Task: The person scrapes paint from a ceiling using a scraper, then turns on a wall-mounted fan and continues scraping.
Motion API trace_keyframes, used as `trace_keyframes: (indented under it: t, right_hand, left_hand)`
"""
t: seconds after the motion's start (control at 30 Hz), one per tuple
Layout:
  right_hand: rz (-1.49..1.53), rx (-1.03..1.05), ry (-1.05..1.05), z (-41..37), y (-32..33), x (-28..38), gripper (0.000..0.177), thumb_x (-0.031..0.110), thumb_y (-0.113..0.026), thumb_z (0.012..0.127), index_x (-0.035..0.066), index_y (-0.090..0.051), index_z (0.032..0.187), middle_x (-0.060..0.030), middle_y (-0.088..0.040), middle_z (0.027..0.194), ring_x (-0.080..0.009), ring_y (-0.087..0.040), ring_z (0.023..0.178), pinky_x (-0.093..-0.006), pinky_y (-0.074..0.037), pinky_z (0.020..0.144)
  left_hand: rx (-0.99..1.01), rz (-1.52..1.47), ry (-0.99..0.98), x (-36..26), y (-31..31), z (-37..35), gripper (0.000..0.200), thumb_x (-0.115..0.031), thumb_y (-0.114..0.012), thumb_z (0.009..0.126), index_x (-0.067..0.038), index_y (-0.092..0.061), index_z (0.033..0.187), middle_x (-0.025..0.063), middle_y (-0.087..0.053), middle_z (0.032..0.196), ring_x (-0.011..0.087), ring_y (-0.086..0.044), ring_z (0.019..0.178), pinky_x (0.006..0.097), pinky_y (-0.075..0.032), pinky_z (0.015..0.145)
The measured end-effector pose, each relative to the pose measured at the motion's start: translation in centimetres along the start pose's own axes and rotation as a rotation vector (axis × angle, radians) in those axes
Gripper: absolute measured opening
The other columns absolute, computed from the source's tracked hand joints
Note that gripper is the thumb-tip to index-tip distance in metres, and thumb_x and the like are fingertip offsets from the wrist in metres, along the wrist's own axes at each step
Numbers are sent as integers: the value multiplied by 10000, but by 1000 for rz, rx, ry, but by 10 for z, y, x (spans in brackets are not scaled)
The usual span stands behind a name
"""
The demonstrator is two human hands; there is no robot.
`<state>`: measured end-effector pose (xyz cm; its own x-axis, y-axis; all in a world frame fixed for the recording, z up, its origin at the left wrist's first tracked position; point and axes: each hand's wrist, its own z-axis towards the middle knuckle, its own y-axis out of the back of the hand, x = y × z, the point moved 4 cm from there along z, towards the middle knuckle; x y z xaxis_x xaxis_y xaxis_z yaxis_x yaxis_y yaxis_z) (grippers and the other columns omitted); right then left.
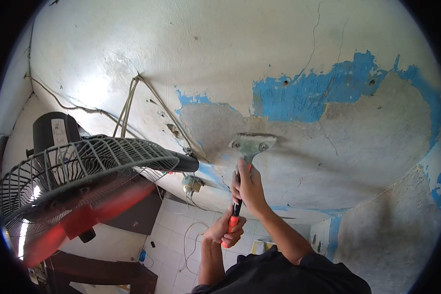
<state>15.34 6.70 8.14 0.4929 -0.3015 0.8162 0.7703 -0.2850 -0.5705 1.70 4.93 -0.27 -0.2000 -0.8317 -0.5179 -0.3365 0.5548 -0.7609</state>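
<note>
A long-handled scraper (251, 144) with a wide metal head and two screws is held up against the wall, its blade edge at a patch of bare grey plaster (208, 125). My right hand (250, 188) is closed round the upper handle, just below the head. Lower down, my left hand (225, 228) wraps round the red grip at the handle's end. Above the blade, peeling white paint borders a ragged patch of blue paint (299, 100).
Close on the left is a fan with a dark wire cage (90, 164) and red blades (127, 203). A cord (161, 110) runs from a wall fixing towards it. A small wall socket (192, 183) with wires sits below. White floor tiles (174, 235) and a loose cable (185, 255) lie beneath.
</note>
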Motion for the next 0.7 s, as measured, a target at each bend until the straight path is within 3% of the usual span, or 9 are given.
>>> trace_keyframes:
  t: [0.13, 0.2, 0.3, 0.43, 0.57, 0.7]
  right_hand:
    - [33, 6, 37, 7, -12, 28, 395, 413, -402, 1022, 89, -372, 798, 14, -338, 509, -92, -334, 355, -270, -329, 326]
    - [34, 20, 79, 9, -15, 31, 396, 416, -411, 1019, 91, -377, 795, 18, -334, 504, -91, -338, 353, -269, -328, 328]
    - [-13, -8, -40, 2, -1, 2, 401, 423, -425, 1012, 89, -375, 796, 17, -337, 506, -90, -343, 353, -271, -331, 329]
    - [29, 27, 36, 12, -18, 30, 423, 444, -436, 1005, 91, -375, 780, 24, -325, 493, -90, -346, 348, -278, -336, 322]
    - [-21, 17, -33, 8, -10, -7, 434, 455, -449, 999, 95, -373, 770, 29, -322, 488, -90, -347, 344, -278, -338, 320]
    - [-16, 49, -13, 11, -22, 13, 430, 446, -456, 1000, 96, -371, 766, 26, -332, 493, -89, -361, 348, -271, -345, 328]
  left_hand:
    - [28, 230, -79, -32, -14, -2, 705, -764, -222, 896, -122, -330, 624, -47, -241, 424, 50, -185, 308, 228, -181, 272]
    - [28, 176, -62, -23, -9, -6, 704, -763, -221, 897, -121, -332, 628, -48, -238, 424, 49, -188, 306, 228, -186, 271]
    - [71, 59, -24, -3, 3, 2, 701, -754, -195, 905, -124, -334, 631, -56, -224, 426, 50, -182, 299, 227, -194, 268]
    - [88, 208, -84, -34, -12, -5, 697, -730, -169, 924, -119, -336, 634, -48, -253, 418, 48, -200, 293, 218, -204, 261]
    - [213, -83, -13, -6, 9, -3, 699, -744, -220, 910, -115, -347, 633, -42, -271, 412, 49, -211, 287, 215, -201, 249]
    - [242, -138, -43, -14, 3, 1, 710, -758, -233, 896, -110, -360, 635, -38, -280, 422, 41, -202, 292, 210, -190, 248]
